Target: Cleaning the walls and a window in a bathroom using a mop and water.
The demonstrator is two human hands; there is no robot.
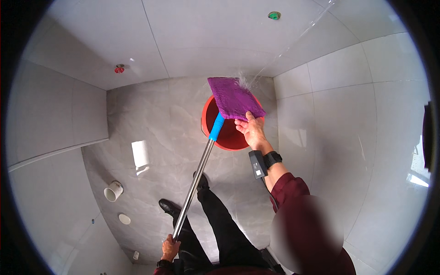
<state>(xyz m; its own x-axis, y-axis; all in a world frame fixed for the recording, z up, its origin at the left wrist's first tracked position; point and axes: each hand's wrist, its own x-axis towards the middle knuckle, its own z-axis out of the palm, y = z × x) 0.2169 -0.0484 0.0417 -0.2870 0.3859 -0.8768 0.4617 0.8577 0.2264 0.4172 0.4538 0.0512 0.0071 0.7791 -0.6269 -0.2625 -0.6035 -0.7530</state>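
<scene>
purple mop pad (233,97) pinched by right hand (251,130) over a red bucket (233,138), upper centre-ish, shiny pole (195,183) gripped by left hand (170,249), way down low

The mop pad (234,97) is above the far side of the bucket (234,138), and the right hand (252,130) is above the bucket's right half. The pole (195,188) passes over its left half back to the left hand (170,248). Nearer than the bucket, to its left, stand 2 shoes (170,207); farther left are 1 pipe stub (113,191) and 1 disc (124,218).
</scene>
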